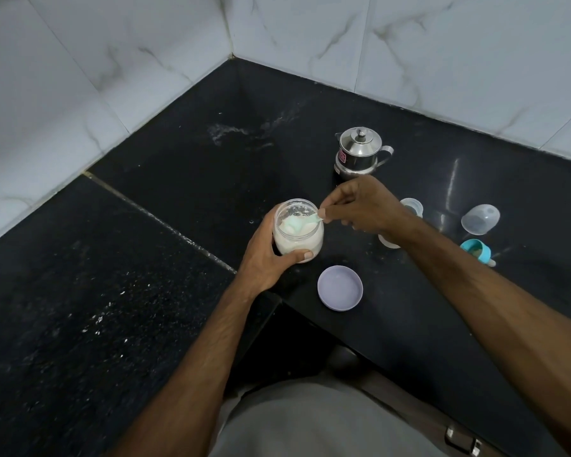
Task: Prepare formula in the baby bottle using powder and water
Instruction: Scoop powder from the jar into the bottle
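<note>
Pinching the handle of a small pale-green scoop [302, 222] between thumb and fingertips, the right hand [363, 206] reached over the open mouth of a clear jar [299, 230], with the scoop's bowl dipped inside against the white powder [297, 242]. Its fingers were closed together on that handle. The left hand [267, 258] wrapped the jar from the left side, thumb pressed across the front of the glass near its base and fingers curled behind, so the jar was clamped firmly; whether the jar rested on the black countertop [145, 258] or was lifted slightly could not be told.

Just in front of the jar, nearer the person, a round lavender lid [340, 287] lay on the counter with its hollow side up. Behind the right wrist stood the baby bottle [409, 209], clear and uncapped, mostly hidden by the forearm, with only its rim and a bit of its base visible. Further right, a clear dome cap [480, 219] lay on its side, and near it a teal collar with the nipple [477, 251] lay tipped over. Beyond the hands, a small steel kettle [360, 153] with a knobbed lid stood upright, well apart from the jar. White specks and a smear of spilled powder [231, 131] marked the counter toward the corner, where marbled white wall tiles [80, 77] met.
</note>
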`<state>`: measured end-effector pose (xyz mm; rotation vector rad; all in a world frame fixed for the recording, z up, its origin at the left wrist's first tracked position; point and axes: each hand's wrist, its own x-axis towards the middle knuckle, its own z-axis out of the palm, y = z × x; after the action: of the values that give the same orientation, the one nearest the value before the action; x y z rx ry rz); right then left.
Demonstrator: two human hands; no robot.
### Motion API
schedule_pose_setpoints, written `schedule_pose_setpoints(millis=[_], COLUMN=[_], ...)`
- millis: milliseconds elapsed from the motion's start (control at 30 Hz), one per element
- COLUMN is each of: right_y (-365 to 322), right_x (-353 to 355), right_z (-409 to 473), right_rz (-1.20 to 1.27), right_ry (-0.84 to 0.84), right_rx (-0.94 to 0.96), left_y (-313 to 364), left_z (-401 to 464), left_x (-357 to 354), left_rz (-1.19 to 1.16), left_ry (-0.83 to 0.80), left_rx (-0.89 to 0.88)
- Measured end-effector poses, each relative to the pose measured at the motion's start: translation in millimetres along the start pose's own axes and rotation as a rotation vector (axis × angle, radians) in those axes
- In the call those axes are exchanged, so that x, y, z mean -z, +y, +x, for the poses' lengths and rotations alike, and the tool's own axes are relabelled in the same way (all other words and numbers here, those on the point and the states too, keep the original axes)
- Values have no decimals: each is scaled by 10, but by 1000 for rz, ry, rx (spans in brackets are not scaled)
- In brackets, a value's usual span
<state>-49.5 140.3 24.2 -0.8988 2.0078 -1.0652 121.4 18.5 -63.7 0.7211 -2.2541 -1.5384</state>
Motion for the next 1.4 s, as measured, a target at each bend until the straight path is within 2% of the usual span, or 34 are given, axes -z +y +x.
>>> schedule_pose_setpoints(millis=[267,400,800,967,1167,1300,1400], right_y=[10,-10,106,213,347,462,556], right_x=[102,204,699,865,1071,1162,1192], right_z=[-38,-101,-347,-515,-722,-815,-851], right_rz=[47,77,169,188,204,205,195], right_ry=[78,122,285,362,438,486,509], right_rx=[-44,-23,17,8,-19,-60,-90], left_y=[76,155,696,891,1030,1018,903], left_z=[24,32,242,350,403,439,465], left_x=[38,37,45,-203,-641,-972,-1214], left_rz=[13,31,207,287,245,173,93], left_ry=[-37,9,41,2,-61,-107,-102], left_rx=[45,62,-125,-195,-258,-232,-128])
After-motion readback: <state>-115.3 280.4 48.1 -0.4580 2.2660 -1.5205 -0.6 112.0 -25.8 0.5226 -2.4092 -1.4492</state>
